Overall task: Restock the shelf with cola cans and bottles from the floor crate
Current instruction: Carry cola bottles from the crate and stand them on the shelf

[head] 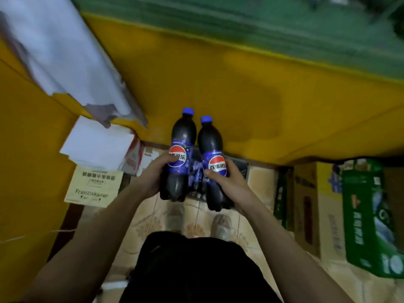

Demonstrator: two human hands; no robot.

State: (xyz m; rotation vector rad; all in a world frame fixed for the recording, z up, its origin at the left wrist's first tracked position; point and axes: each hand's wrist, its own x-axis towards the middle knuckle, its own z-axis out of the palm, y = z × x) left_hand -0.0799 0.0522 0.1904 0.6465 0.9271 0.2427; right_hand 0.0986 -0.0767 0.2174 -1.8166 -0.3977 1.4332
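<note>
I hold two dark cola bottles with blue caps and blue labels upright in front of me. My left hand (153,176) grips the left bottle (181,136) around its label. My right hand (229,182) grips the right bottle (211,138) the same way. Below and behind them, a dark floor crate (243,170) with more blue-labelled drinks sits on the tiled floor, mostly hidden by the bottles and hands. A wide yellow shelf board (251,101) runs across just beyond the bottles.
Cardboard boxes (94,184) stand at the left under white paper (98,145). A brown carton (314,206) and green drink cartons (367,217) line the right. My shoes (222,226) stand on beige tiles. A green surface (240,25) lies beyond the shelf.
</note>
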